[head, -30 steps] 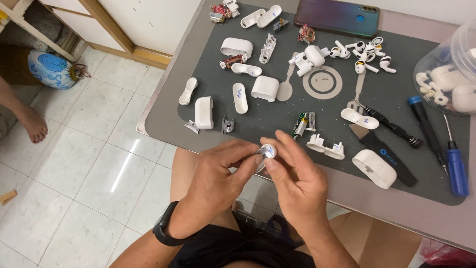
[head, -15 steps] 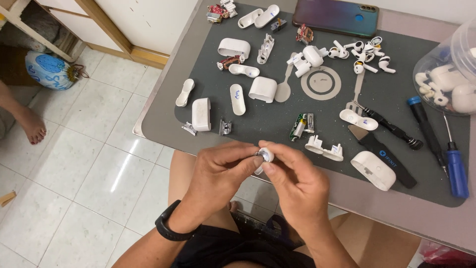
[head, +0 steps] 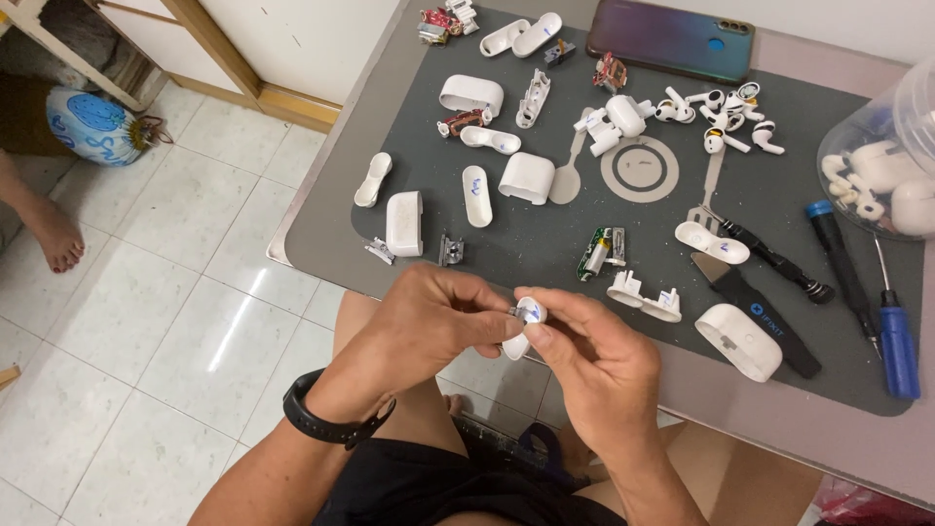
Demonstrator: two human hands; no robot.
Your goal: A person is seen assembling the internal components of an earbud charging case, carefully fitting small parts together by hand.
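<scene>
You hold a small white earbud part [head: 526, 321] between both hands, just below the near edge of the bench [head: 857, 433], low in the middle of the frame and over your lap. Your left hand [head: 433, 321] pinches its left side with fingers closed on it, thumb on top; your right hand [head: 594, 356] grips the other side, fingers clenched around the lower end, likely so that one hand steadies the piece while the other works at it. A black band sits on your left wrist [head: 331, 419].

Just above your hands, on the grey work mat [head: 545, 244], lie a small green circuit piece with a battery cell [head: 599, 251] and a white double-socket insert [head: 645, 294], close within reach. To the right sit a white charging-case shell [head: 738, 341], a black pry tool [head: 755, 312] and a blue-handled screwdriver [head: 896, 331]. Further up the mat, more white case halves and earbuds [head: 726, 117] are spread apart, seemingly laid out singly so each stays findable. A dark phone [head: 667, 37] lies at the top edge, and a clear tub of white parts [head: 891, 156] stands at the upper right. A bare foot [head: 54, 239] of another person shows at the left on the tiled floor.
</scene>
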